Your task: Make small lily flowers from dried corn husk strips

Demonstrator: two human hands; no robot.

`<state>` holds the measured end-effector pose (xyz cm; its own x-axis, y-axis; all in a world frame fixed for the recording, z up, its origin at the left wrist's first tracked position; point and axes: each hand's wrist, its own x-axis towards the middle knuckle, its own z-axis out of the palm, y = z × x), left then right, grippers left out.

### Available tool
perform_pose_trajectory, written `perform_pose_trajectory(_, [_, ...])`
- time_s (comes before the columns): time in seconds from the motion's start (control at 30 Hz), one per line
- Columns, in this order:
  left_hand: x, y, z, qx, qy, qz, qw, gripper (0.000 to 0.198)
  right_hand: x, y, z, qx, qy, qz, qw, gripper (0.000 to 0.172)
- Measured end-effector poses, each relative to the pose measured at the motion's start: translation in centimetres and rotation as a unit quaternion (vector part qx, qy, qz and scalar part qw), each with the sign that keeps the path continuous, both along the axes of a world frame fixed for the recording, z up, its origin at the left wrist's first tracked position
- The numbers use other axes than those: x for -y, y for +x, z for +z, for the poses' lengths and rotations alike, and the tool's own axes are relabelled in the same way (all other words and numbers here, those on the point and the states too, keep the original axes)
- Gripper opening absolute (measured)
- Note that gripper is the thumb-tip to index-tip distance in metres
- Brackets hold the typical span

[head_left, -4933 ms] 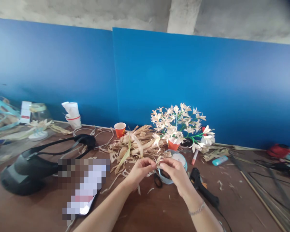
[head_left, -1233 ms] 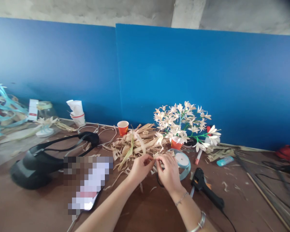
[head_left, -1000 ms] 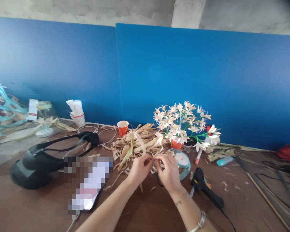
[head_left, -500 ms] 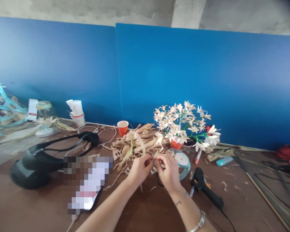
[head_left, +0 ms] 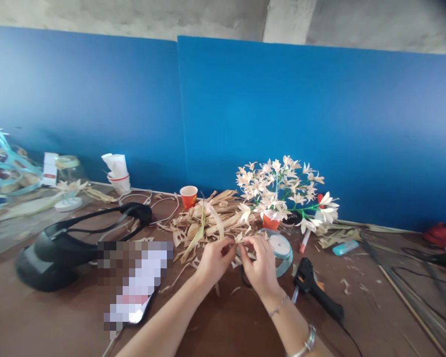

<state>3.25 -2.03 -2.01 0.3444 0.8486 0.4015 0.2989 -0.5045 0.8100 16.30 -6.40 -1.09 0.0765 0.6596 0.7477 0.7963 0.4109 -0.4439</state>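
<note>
Between my left grip (head_left: 214,260) and right grip (head_left: 259,263), both pinching: a pale scrap (head_left: 238,238); husks (head_left: 204,223) just beyond. Judged step: fingertip shaping; next needs light, steady pressure.

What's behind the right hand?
Behind the right hand, a roll of blue ribbon shows, partly covered by the hand. Farther back stands a red cup beneath white flowers. Whatever lies directly under the hand is hidden.

Left hand (head_left: 214,259) and right hand (head_left: 260,262) sit close together, fingertips pinching a small pale piece (head_left: 239,239), mostly hidden. Husks (head_left: 208,222) lie heaped just beyond. Ribbon roll (head_left: 281,246) and glue gun (head_left: 317,289) lie rightward; flowers (head_left: 266,184) spread above a red cup (head_left: 270,222).
</note>
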Motion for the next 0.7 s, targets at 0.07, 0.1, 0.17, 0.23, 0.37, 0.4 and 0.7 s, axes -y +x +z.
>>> perform_pose_trajectory(0.07, [-0.10, -0.04, 0.00, 0.009, 0.009, 0.003, 1.000, 0.019, 0.06, 0.00, 0.01, -0.055, 0.000, 0.008, 0.998, 0.013])
perform_pose_trajectory(0.1, [-0.13, -0.07, 0.01, 0.014, 0.013, 0.005, 1.000, 0.019, 0.09, -0.01, 0.06, -0.092, -0.008, 0.012, 0.996, 0.016])
perform_pose_trajectory(0.17, [-0.16, -0.15, 0.01, 0.023, 0.024, 0.006, 0.999, 0.019, 0.10, -0.02, 0.28, -0.178, -0.039, 0.016, 0.983, 0.016])
perform_pose_trajectory(0.23, [-0.11, -0.23, 0.05, 0.026, 0.037, 0.000, 0.999, 0.019, 0.04, -0.01, 0.59, -0.252, -0.086, 0.025, 0.964, 0.021])
perform_pose_trajectory(0.37, [0.12, -0.31, 0.29, 0.021, 0.055, -0.022, 0.998, 0.018, -0.29, 0.17, 0.83, -0.352, -0.185, 0.081, 0.914, 0.032])
perform_pose_trajectory(0.4, [0.16, -0.31, 0.37, 0.020, 0.059, -0.026, 0.998, 0.018, -0.39, 0.23, 0.75, -0.373, -0.201, 0.097, 0.900, 0.029])
perform_pose_trajectory(0.7, [0.17, -0.40, 0.52, 0.039, 0.106, -0.029, 0.993, 0.017, -0.48, 0.14, 0.69, -0.453, -0.220, 0.159, 0.849, 0.018])
